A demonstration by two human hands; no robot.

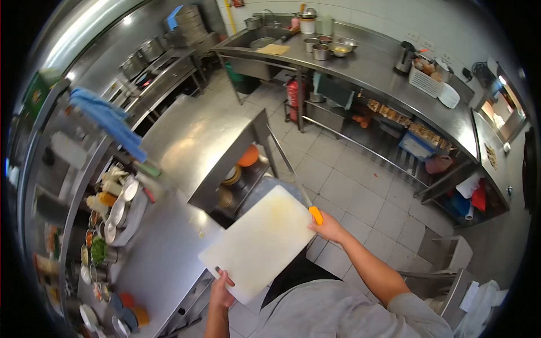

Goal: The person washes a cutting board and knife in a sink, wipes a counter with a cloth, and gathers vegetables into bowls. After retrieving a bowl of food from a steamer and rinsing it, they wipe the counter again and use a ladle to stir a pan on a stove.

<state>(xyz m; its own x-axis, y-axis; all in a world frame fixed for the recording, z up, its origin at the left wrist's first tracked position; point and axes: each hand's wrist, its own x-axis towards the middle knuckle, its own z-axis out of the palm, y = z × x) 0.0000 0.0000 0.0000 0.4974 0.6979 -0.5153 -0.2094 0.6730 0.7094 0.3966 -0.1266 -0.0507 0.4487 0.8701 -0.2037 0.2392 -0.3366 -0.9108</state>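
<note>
A white cutting board is held up, tilted, in front of my body, with a faint yellow stain near its far end. My left hand grips its near-left corner, fingers at the handle slot. On the far right side, my right hand is closed around the yellow-orange handle of a knife, against the board's edge. The knife's thin blade points away from me; its full length is hard to make out against the background. Left of the board lies a steel counter with small yellowish scraps on it.
A second steel table stands ahead, with containers on its lower shelf. Ingredient pans and greens line the left side. Along the back runs a long counter with a sink, bowls and a white basket. Tiled floor lies between.
</note>
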